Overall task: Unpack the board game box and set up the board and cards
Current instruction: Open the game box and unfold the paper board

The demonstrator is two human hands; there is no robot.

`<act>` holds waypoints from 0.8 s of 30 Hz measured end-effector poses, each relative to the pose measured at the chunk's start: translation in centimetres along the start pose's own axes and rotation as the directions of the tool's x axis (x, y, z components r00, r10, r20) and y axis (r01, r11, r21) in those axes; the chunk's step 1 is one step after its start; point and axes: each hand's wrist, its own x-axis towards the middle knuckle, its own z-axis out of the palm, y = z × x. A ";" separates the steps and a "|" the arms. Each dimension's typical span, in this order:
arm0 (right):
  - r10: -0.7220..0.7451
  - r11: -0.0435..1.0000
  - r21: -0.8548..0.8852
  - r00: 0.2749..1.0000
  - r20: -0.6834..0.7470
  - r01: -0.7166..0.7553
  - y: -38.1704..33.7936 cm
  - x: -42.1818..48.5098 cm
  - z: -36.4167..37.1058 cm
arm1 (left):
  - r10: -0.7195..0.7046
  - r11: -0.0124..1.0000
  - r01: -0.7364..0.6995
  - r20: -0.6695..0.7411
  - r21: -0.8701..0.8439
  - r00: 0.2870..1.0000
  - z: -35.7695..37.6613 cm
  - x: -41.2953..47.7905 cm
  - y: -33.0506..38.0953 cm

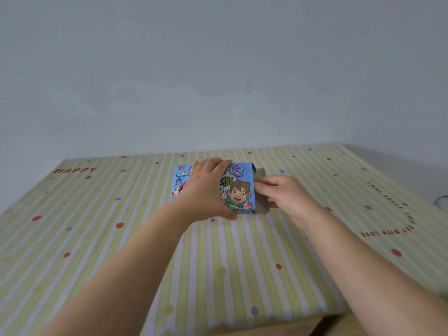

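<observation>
A blue board game box with a cartoon boy on its lid lies flat in the middle of the table. My left hand lies over the top of the box, fingers curled over its far edge and thumb at its near edge. My right hand is at the box's right end, where its fingers pinch the grey cardboard flap that stands open there. What is inside the box is hidden.
The table wears a green and white striped cloth with red and blue dots and the word HAPPY at the far left. A plain grey wall stands right behind the table. The table's near edge shows at the bottom.
</observation>
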 end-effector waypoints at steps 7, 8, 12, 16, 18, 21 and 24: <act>0.117 0.993 -0.006 0.992 0.038 -0.117 -0.1 0.2 -1.1 | 0.019 1.000 -0.019 0.042 -0.005 0.999 0.2 -0.2 0.9; 0.120 0.993 -0.005 0.992 0.035 -0.120 0.0 0.3 -1.0 | 0.018 1.000 -0.018 0.049 0.000 0.999 0.3 -0.3 0.9; 0.119 0.992 0.031 0.993 -0.006 -0.119 -0.1 0.1 -0.8 | 0.010 1.000 -0.010 0.073 0.006 0.997 0.4 -0.2 0.7; 0.141 0.988 0.065 0.988 -0.061 -0.137 0.0 0.4 -0.6 | 0.005 1.000 -0.004 0.087 -0.007 0.996 0.3 0.0 0.6; 0.171 0.983 0.092 0.976 -0.132 -0.159 0.4 0.8 -0.9 | -0.017 1.000 0.017 0.083 0.005 0.996 0.1 0.0 0.0; 0.238 0.957 0.211 0.956 -0.173 -0.200 0.8 1.1 -1.9 | -0.077 0.997 0.076 0.080 0.018 0.994 -0.6 -0.1 -1.6; 0.296 0.933 0.255 0.943 -0.152 -0.252 1.3 1.3 -2.9 | -0.115 0.993 0.112 0.096 0.035 0.989 -0.9 -0.3 -2.5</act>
